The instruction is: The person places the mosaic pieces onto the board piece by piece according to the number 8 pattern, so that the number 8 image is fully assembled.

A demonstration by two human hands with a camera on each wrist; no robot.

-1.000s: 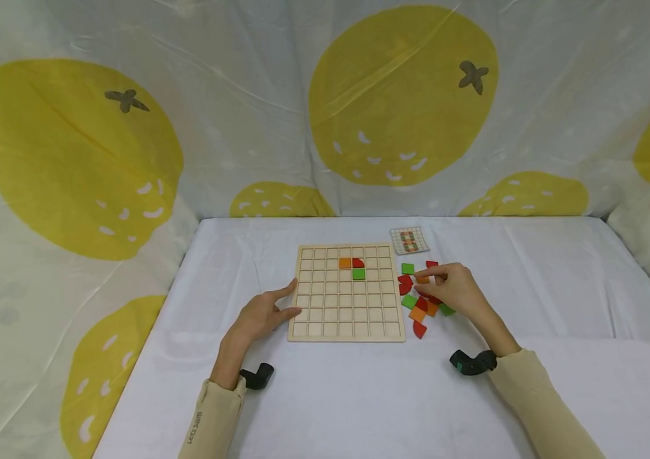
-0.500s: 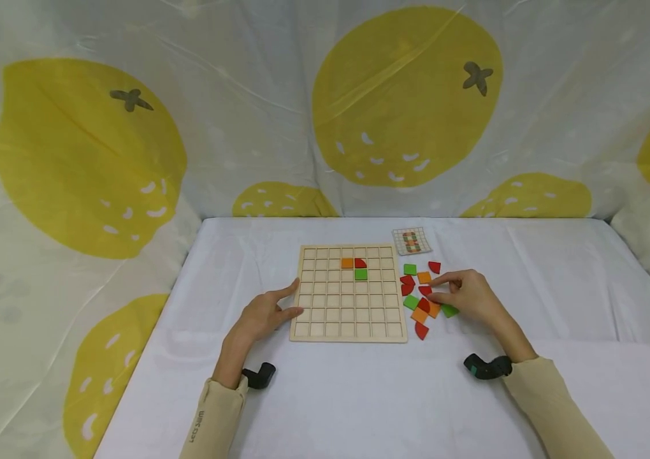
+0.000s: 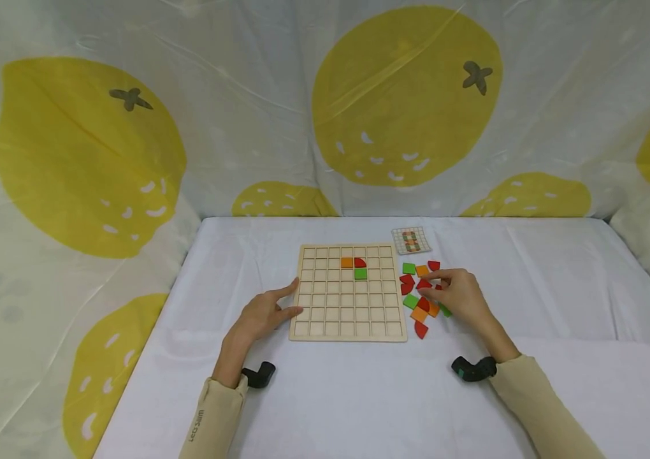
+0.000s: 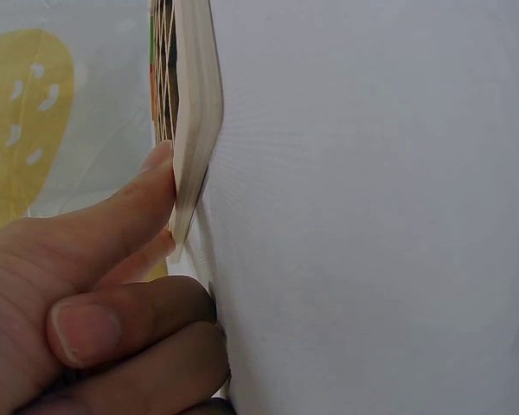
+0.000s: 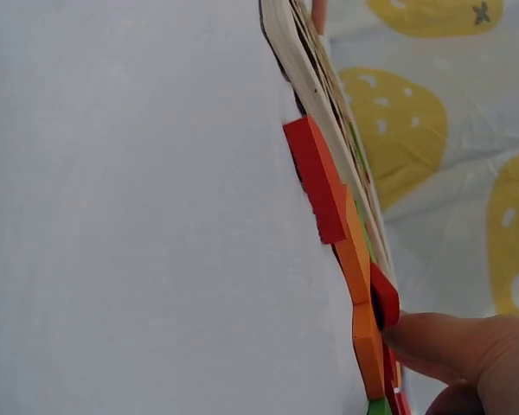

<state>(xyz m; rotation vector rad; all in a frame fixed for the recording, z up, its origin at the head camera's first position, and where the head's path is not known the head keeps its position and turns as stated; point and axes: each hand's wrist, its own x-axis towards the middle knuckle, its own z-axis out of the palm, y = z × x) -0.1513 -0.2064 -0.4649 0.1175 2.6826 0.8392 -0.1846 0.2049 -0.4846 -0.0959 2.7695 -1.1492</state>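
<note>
A wooden grid board (image 3: 332, 312) lies on the white cloth. Within its upper cells sit an orange square (image 3: 346, 262), a red quarter-round (image 3: 359, 262) and a green square (image 3: 361, 273). My left hand (image 3: 260, 313) rests thumb and forefinger against the board's left edge; the left wrist view shows this hand (image 4: 95, 294) with its other fingers bent. Over the loose pieces right of the board, my right hand (image 3: 462, 296) pinches a red piece (image 3: 424, 284) between thumb and forefinger. One fingertip of that hand (image 5: 476, 350) meets a red piece (image 5: 384, 294) in the right wrist view.
Loose green (image 3: 410, 301), orange (image 3: 418, 315) and red (image 3: 420, 329) pieces lie beside the board's right edge. A small card with a printed grid pattern (image 3: 411, 241) lies behind them. A lemon-print cloth (image 3: 245, 127) hangs behind the table.
My right hand moved right, then back left a little, and the red piece at its fingertips has shifted and turned. My left hand has stayed at the board's edge.
</note>
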